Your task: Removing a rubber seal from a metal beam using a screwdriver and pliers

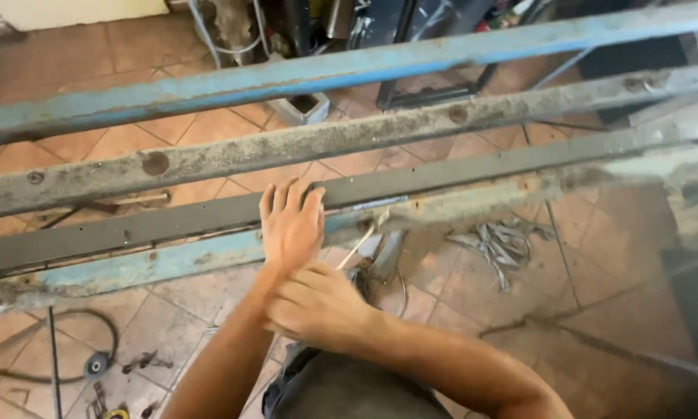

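Observation:
My left hand (291,225) lies flat with its fingers together on a dark grey metal bar (170,221) of a long frame, its fingertips over the bar's upper edge. Just below it, my right hand (318,306) is closed around a thin pale rod (357,248) whose tip points up toward the worn blue-painted rail (131,268) beside the left hand. The part of the rod inside the fist is hidden. Two more rusty, blue-flecked rails (302,74) (232,151) run parallel farther away.
Under the frame is a terracotta tiled floor (613,287). Twisted metal scraps (504,240) lie to the right. A black cable with a round grinder disc (97,365) and small tools (147,361) lie at lower left. A white hollow block (306,109) stands farther back.

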